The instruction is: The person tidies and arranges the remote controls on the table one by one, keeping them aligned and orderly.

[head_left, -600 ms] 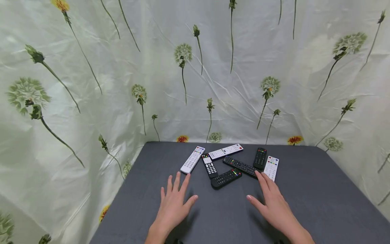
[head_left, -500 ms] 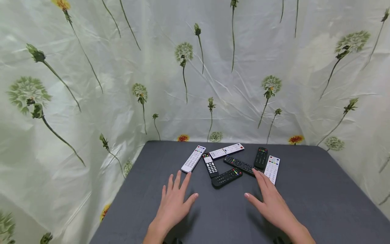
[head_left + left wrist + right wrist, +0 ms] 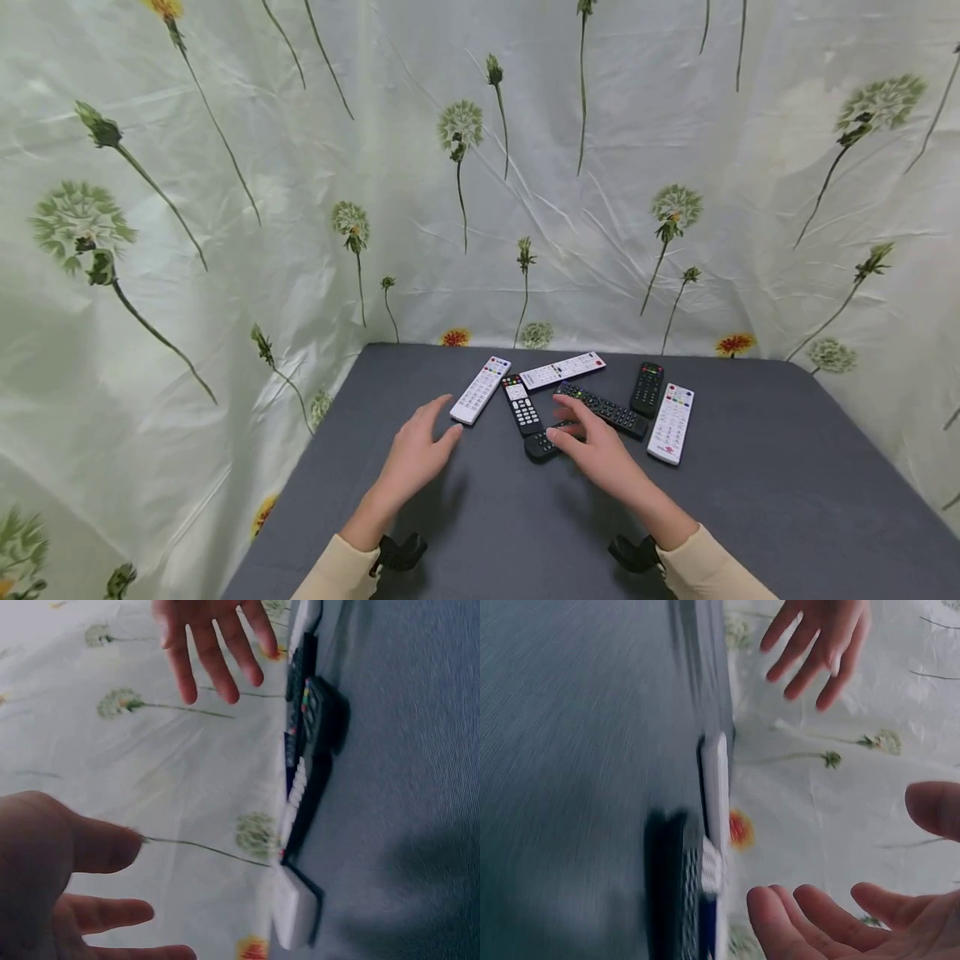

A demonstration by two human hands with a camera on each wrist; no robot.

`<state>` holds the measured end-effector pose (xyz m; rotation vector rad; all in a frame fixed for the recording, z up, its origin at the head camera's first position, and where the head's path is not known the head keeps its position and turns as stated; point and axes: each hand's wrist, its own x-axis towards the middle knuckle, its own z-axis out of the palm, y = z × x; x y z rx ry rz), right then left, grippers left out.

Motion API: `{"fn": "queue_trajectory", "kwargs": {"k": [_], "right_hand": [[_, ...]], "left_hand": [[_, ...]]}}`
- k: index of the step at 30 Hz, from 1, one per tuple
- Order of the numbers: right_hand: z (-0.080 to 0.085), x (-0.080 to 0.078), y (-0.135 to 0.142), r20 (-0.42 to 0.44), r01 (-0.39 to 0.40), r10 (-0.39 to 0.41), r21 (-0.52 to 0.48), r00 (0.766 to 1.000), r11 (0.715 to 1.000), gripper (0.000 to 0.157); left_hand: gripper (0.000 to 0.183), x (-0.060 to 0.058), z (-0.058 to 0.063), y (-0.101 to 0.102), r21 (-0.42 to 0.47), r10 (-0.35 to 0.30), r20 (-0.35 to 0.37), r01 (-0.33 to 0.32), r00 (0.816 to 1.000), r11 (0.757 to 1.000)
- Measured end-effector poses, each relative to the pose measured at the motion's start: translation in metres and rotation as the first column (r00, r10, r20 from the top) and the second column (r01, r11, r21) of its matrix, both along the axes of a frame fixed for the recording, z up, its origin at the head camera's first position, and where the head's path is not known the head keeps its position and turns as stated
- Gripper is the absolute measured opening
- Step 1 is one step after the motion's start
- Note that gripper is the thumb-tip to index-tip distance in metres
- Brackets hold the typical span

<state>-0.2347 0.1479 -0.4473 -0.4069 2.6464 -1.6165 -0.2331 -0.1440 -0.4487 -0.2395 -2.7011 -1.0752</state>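
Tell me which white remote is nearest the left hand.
The leftmost white remote, close by the left hand; the rear white remote and the rightmost white remote lie farther from it.

Right hand shifted toward ten o'clock, fingers now bent, partly covering round-ended black remote control; rightmost white remote control now fully uncovered. Left hand moved toward twelve o'clock, fingers less spread. Cream sleeves entered view at five and seven o'clock.

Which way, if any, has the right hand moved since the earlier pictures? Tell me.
Yes: in the head view, the right hand shifted left, away from the rightmost white remote it partly covered before.
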Motion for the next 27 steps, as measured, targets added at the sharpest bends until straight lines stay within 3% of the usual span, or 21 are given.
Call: {"fn": "queue_trajectory", "kwargs": {"k": [5, 9, 13, 19, 22, 27], "right_hand": [[-0.004, -0.018, -0.032, 0.144, -0.025, 0.061, -0.243, 0.988, 0.97, 0.051], [-0.007, -0.034, -0.053, 0.213, 0.007, 0.072, -0.351, 0.974, 0.936, 0.048], [-0.013, -0.049, -0.068, 0.298, 0.053, 0.075, -0.402, 0.951, 0.914, 0.05], [-0.024, -0.067, -0.083, 0.404, 0.093, 0.108, -0.447, 0.908, 0.89, 0.056], [-0.029, -0.073, -0.089, 0.423, 0.124, 0.086, -0.445, 0.902, 0.887, 0.056], [-0.036, -0.082, -0.103, 0.415, 0.129, 0.077, -0.447, 0.906, 0.885, 0.058]], "left_hand": [[0.047, -0.025, -0.009, -0.011, 0.154, 0.034, 0.103, -0.05, 0.994, 0.987], [0.044, -0.046, -0.013, -0.014, 0.272, 0.031, 0.188, -0.082, 0.982, 0.959], [0.041, -0.065, -0.02, -0.012, 0.334, 0.01, 0.239, -0.091, 0.971, 0.938], [0.039, -0.083, -0.034, -0.008, 0.352, -0.009, 0.294, -0.1, 0.956, 0.931], [0.038, -0.092, -0.038, -0.008, 0.388, -0.02, 0.317, -0.11, 0.948, 0.915], [0.036, -0.103, -0.041, -0.013, 0.477, -0.056, 0.369, -0.137, 0.928, 0.868]]}}
